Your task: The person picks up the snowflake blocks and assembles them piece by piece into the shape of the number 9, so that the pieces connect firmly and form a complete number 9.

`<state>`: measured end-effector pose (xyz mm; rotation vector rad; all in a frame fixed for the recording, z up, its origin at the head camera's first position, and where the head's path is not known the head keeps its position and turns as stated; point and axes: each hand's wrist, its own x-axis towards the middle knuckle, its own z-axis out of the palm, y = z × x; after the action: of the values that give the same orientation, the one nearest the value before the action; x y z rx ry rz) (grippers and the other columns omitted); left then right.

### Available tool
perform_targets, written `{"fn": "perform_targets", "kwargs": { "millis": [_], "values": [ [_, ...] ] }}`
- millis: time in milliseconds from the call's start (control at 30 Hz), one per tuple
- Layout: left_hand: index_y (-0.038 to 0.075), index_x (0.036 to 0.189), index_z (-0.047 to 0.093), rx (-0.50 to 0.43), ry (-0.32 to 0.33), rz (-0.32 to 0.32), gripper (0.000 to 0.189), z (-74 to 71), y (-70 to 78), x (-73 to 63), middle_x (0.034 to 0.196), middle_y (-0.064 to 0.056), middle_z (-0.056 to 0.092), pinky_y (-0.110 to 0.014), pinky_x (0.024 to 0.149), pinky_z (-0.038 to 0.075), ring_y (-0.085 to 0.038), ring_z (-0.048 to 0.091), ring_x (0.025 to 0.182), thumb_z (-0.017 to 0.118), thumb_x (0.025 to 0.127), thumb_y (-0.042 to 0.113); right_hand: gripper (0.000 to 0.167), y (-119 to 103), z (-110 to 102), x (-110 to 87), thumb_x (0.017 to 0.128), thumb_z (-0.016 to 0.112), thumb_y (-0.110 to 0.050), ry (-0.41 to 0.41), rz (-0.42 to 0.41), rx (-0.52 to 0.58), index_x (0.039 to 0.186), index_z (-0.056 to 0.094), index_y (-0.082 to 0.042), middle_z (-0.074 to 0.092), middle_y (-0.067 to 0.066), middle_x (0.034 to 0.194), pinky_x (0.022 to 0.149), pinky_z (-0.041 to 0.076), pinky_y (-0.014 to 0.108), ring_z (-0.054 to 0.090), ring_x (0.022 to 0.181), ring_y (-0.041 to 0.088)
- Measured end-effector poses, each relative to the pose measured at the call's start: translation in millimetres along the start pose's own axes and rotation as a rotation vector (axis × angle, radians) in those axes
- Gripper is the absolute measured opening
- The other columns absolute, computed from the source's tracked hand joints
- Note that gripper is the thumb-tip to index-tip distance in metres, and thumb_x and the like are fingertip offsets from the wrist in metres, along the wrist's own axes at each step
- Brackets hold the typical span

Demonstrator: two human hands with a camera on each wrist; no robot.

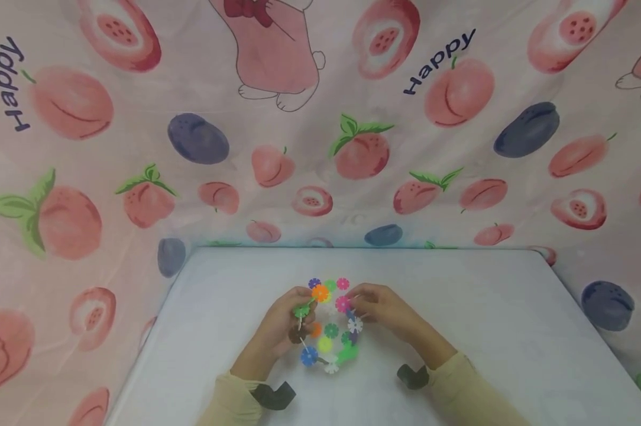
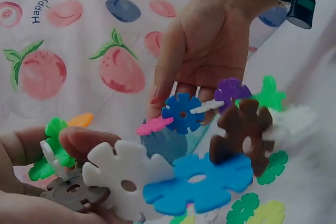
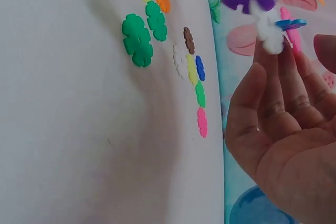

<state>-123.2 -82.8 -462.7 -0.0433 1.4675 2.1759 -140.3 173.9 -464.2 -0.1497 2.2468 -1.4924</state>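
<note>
While the left hand point(image 1: 274, 324) grips one side of a chain point(image 1: 309, 356) of colourful notched plastic discs, the right hand point(image 1: 387, 307) pinches the other side near a pink disc point(image 1: 343, 304). The chain curves between both hands, held above a white table point(image 1: 459, 284), where loose discs point(image 3: 131, 30) lie flat in two groups. A fruit-printed cloth point(image 1: 299, 130) hangs behind the table.

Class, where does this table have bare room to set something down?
The table is bare from the left hand to the left edge, and from the right hand to the right edge. Crowded: its middle, with loose pieces and the flower chain between both hands.
</note>
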Motion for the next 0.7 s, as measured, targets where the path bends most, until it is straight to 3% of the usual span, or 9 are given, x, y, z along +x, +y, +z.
{"fn": "perform_targets", "kwargs": {
  "millis": [200, 300, 433, 500, 600, 700],
  "values": [
    [0.015, 0.108, 0.049, -0.053, -0.004, 0.005, 0.011, -1.3, 0.7, 0.2, 0.086, 0.001, 0.057, -0.023, 0.06, 0.042, -0.013, 0.046, 0.065, 0.04, 0.105, 0.019, 0.044, 9.6, -5.9, 7.6, 0.097, 0.061, -0.057, -0.015, 0.004, -0.008, 0.124, 0.068, -0.024, 0.072, -0.002, 0.117, 0.096, 0.058, 0.043, 0.069, 0.108, 0.018],
    [0.013, 0.114, 0.049, -0.048, 0.012, -0.006, 0.016, -3.1, 0.7, 0.6, 0.088, 0.001, 0.058, -0.024, 0.061, 0.042, -0.014, 0.048, 0.067, 0.037, 0.105, 0.019, 0.039, 15.7, -6.6, 13.0, 0.099, 0.058, -0.054, 0.016, 0.043, -0.039, 0.121, 0.07, -0.024, 0.073, -0.002, 0.116, 0.097, 0.057, 0.043, 0.068, 0.109, 0.019],
    [0.013, 0.136, 0.048, -0.023, 0.003, -0.011, 0.036, -5.3, 2.0, -0.7, 0.092, 0.0, 0.06, -0.025, 0.056, 0.036, -0.015, 0.049, 0.066, 0.032, 0.104, 0.017, 0.023, 22.7, -1.2, 15.4, 0.099, 0.064, -0.039, 0.073, 0.093, -0.226, 0.116, 0.074, -0.027, 0.071, -0.005, 0.121, 0.104, 0.052, 0.05, 0.062, 0.122, 0.023],
    [0.016, 0.146, 0.045, -0.005, 0.001, -0.006, 0.044, -6.6, 3.1, -1.6, 0.094, -0.001, 0.06, -0.026, 0.055, 0.034, -0.016, 0.05, 0.066, 0.031, 0.104, 0.015, 0.022, 26.5, 3.2, 15.4, 0.094, 0.071, -0.035, 0.078, 0.105, -0.347, 0.115, 0.075, -0.027, 0.07, -0.006, 0.121, 0.106, 0.05, 0.053, 0.06, 0.124, 0.024],
    [0.02, 0.152, 0.043, 0.023, 0.01, 0.008, 0.051, -8.2, 4.8, -1.4, 0.097, -0.003, 0.061, -0.027, 0.055, 0.033, -0.016, 0.051, 0.066, 0.032, 0.102, 0.013, 0.025, 29.8, 9.7, 15.3, 0.09, 0.077, -0.034, 0.044, 0.095, -0.451, 0.113, 0.075, -0.024, 0.071, -0.006, 0.111, 0.103, 0.051, 0.052, 0.062, 0.112, 0.021],
    [0.023, 0.152, 0.045, 0.056, 0.028, 0.01, 0.054, -8.7, 5.5, -0.6, 0.099, -0.004, 0.062, -0.028, 0.054, 0.033, -0.017, 0.05, 0.066, 0.033, 0.101, 0.012, 0.017, 31.5, 15.1, 15.2, 0.092, 0.075, -0.036, -0.009, 0.059, -0.483, 0.105, 0.074, -0.025, 0.068, -0.009, 0.096, 0.097, 0.054, 0.047, 0.06, 0.096, 0.015]
  ]
}}
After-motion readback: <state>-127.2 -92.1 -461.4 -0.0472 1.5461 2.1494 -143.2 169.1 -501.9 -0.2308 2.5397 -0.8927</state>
